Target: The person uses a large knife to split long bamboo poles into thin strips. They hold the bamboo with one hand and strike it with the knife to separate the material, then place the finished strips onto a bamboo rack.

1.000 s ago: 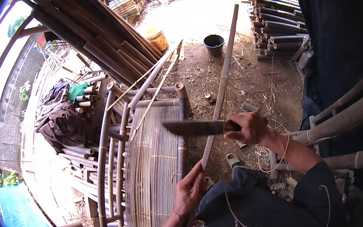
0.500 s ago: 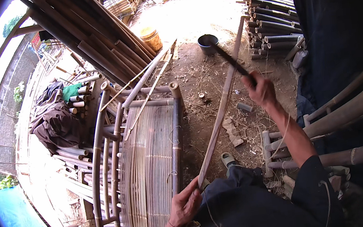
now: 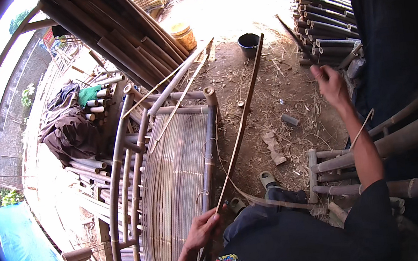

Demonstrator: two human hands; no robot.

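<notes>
- At the right edge of the slatted brown bamboo bench [image 3: 177, 186], my left hand [image 3: 203, 230] pinches a long, narrow brown bamboo strip [image 3: 244, 121] slanting beyond it.
- Well right of the bench, my right hand [image 3: 333, 87] grips a dark, long-bladed knife [image 3: 298, 42].

Black bucket [image 3: 247, 49] near a yellow tub [image 3: 184, 37]

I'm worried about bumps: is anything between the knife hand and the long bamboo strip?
Nothing visible is; below, only littered dirt floor shows between the right hand, holding the knife, and the bamboo strip.
</notes>
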